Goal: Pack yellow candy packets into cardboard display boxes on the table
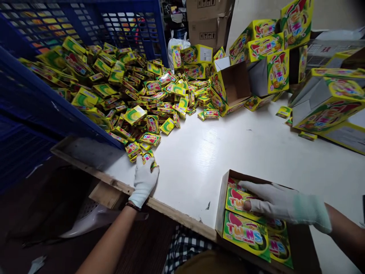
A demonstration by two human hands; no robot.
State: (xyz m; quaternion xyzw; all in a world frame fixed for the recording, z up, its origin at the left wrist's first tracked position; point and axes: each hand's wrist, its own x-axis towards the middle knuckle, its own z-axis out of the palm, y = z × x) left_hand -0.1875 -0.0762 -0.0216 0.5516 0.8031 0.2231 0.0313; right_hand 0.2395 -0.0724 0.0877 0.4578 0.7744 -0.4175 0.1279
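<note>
My left hand [144,179], in a white glove, is at the near edge of a heap of small yellow candy boxes. Its fingers and thumb close around one small candy box [148,156]. Over at the lower right, an open cardboard carton [221,203] holds several larger-looking Twins boxes [245,233] laid flat with their printed faces up. My gloved right hand [275,201] rests over these boxes, thumb and forefinger stretched out and apart on the upper row. Its other fingers are partly hidden.
A blue plastic crate [71,102] lies tipped at the left, its heap of candy boxes [114,83] spilling onto the white table [194,163]. Opened Twins display cartons [278,72] stack up at the back right. A wooden strip [176,213] edges the table.
</note>
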